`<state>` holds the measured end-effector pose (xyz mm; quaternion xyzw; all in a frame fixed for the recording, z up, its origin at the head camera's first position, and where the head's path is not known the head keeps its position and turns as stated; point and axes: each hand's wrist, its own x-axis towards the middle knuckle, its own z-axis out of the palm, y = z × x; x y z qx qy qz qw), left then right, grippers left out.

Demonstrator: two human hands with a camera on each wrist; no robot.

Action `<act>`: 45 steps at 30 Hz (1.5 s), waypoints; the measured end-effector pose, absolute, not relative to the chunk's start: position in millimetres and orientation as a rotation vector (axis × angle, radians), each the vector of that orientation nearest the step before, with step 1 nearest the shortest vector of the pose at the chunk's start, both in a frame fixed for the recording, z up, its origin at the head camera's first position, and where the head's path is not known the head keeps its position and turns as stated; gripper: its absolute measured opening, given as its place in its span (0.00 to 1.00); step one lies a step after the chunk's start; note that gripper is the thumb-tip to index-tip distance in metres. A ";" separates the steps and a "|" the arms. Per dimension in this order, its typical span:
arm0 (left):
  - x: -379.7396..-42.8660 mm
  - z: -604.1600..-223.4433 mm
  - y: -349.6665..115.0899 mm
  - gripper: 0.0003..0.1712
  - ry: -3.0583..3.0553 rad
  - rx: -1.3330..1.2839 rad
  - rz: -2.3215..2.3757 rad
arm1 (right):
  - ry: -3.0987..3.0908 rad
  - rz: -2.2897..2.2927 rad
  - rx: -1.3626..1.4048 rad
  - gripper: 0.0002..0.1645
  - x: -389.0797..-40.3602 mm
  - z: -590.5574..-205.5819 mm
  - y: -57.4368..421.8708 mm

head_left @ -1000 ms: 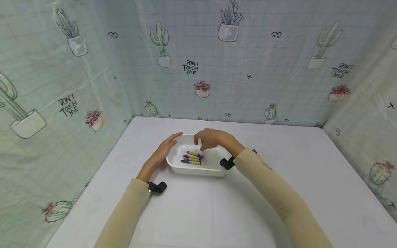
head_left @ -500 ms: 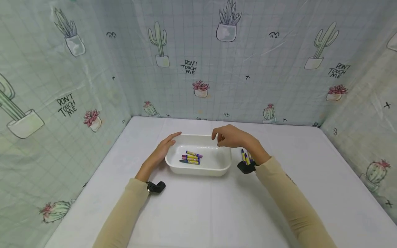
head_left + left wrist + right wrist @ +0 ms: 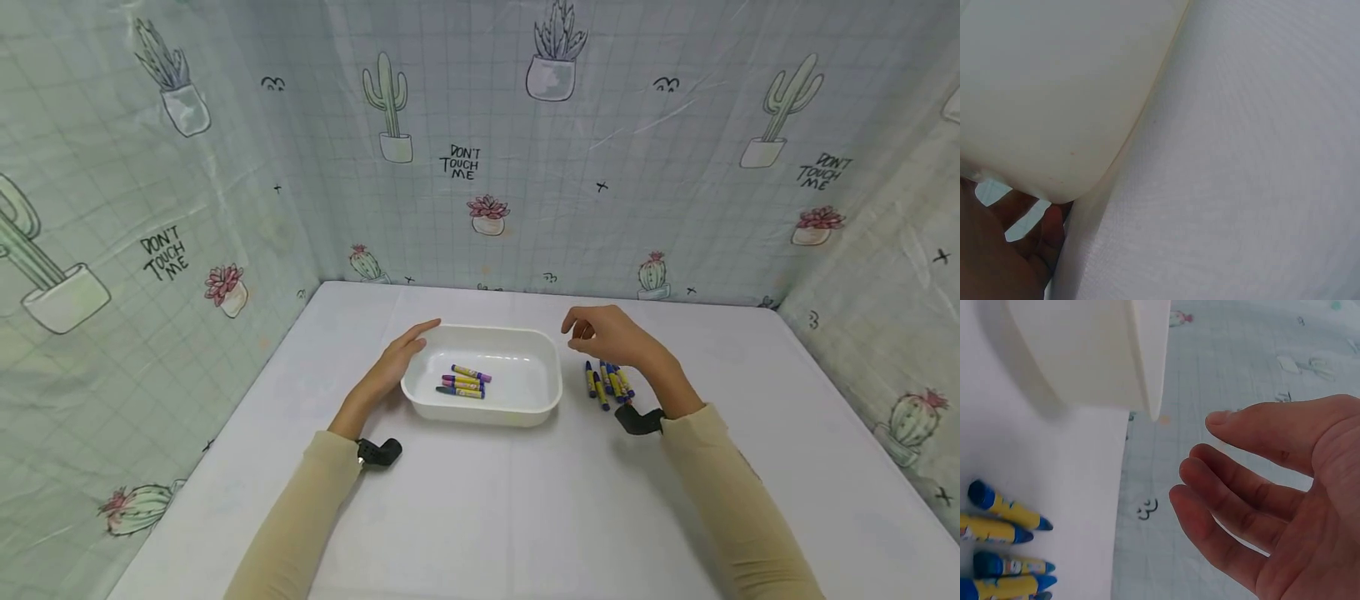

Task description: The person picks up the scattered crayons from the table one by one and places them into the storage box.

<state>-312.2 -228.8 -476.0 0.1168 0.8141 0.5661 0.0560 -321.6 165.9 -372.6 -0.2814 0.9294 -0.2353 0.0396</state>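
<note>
A white rectangular tray (image 3: 510, 417) stands on the table with several crayons (image 3: 463, 384) lying together in its left half. My left hand (image 3: 392, 365) holds the tray's left end, thumb over the rim and index finger reaching along the back corner. In the left wrist view its fingers (image 3: 1052, 226) bend against the outer wall. Right of the tray, my right hand (image 3: 617, 335) hovers above and behind a second group of crayons (image 3: 602, 383) on the table. The right wrist view shows its fingers loosely bent, thumb apart, with nothing between them.
A white cloth covers the table (image 3: 465, 508). Cactus-printed curtains (image 3: 570, 192) stand along its back and both sides. Black wrist cameras sit on both wrists, the right one (image 3: 637, 419) just in front of the loose crayons.
My right hand has moved right, from over the tray to above the loose crayons, which now show more fully. My left hand and the crayons in the tray have stayed put.
</note>
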 end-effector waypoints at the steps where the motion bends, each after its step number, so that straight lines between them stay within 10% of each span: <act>1: -312.9 -476.2 -228.3 0.29 2.473 0.352 1.716 | 2.852 -0.735 -0.850 0.12 -321.2 -374.0 170.3; 45: -310.1 -474.0 -224.8 0.29 2.512 0.358 1.685 | 2.704 -0.802 -0.348 0.20 -332.8 -436.6 255.6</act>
